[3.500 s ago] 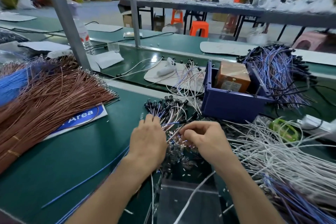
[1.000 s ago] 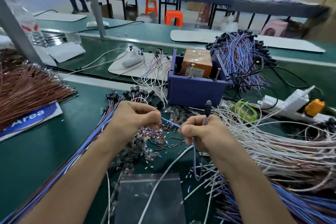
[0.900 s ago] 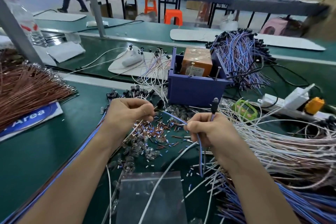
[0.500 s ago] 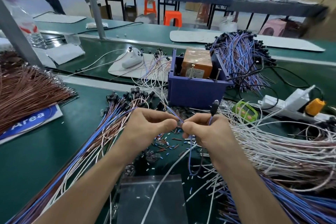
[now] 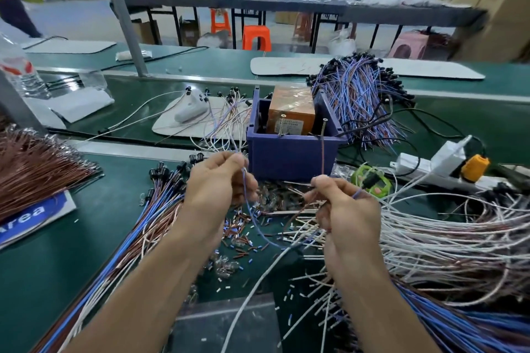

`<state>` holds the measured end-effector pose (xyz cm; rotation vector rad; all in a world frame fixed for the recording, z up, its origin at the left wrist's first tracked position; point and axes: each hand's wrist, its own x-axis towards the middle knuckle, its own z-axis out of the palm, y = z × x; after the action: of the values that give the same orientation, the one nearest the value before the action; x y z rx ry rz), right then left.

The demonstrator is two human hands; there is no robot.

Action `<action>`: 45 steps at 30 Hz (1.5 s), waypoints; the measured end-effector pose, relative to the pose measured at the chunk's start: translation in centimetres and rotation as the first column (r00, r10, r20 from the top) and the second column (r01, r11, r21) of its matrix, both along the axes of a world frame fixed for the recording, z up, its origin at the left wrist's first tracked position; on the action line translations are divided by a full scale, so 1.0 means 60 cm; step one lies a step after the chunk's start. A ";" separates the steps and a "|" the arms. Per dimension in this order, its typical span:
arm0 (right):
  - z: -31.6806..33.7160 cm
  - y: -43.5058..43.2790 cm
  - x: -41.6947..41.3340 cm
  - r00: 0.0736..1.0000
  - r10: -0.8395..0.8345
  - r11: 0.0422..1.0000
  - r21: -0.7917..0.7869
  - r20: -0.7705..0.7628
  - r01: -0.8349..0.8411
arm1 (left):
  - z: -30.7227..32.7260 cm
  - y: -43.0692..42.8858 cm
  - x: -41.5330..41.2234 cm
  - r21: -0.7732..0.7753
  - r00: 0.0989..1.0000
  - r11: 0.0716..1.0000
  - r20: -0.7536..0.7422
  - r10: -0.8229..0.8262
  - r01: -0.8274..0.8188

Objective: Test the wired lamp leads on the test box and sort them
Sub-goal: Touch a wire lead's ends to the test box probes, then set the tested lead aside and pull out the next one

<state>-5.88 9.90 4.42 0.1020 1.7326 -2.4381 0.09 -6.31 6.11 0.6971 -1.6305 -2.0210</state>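
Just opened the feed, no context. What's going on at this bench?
A person is working one lead with both hands in front of the purple test box. The left hand pinches a blue wire that loops down between the hands. The right hand holds a brown wire upright, its tip up at a pin on the box's front rim; contact unclear. A bundle of leads lies by the left forearm, a bigger pile to the right.

Both forearms (image 5: 155, 275) are bare right to the frame edge, same for the left hand (image 5: 218, 183) and right hand (image 5: 348, 209), bare too.
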 end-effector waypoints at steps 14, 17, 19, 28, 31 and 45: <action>-0.013 -0.014 -0.032 0.995 -0.093 0.996 0.007 0.036 0.093 | -0.010 0.040 -0.073 -0.052 0.980 0.979 -0.023 0.198 -0.199; -0.016 -0.020 -0.038 0.995 -0.097 0.995 0.013 0.030 0.097 | -0.015 0.036 -0.077 -0.076 0.983 0.981 -0.015 0.181 -0.181; -0.017 -0.022 -0.041 0.994 -0.106 0.994 0.020 0.030 0.106 | -0.018 0.035 -0.080 -0.102 0.988 0.983 -0.014 0.151 -0.152; -0.023 -0.023 -0.040 0.999 -0.030 0.996 0.083 -0.030 0.032 | -0.023 0.030 -0.085 -0.192 0.997 0.979 0.004 0.074 -0.072; -0.023 -0.021 -0.040 0.999 -0.026 0.998 0.056 -0.025 0.027 | -0.024 0.031 -0.084 -0.221 0.999 0.974 -0.005 0.048 -0.048; 0.008 0.000 -0.020 0.968 0.245 0.967 0.081 -0.055 -0.240 | -0.023 0.033 -0.063 -0.147 0.997 0.988 -0.072 0.039 -0.050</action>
<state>-7.08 9.88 4.91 -0.1728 1.7459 -2.2253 -3.67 -4.32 4.70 0.5986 -1.6898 -1.8496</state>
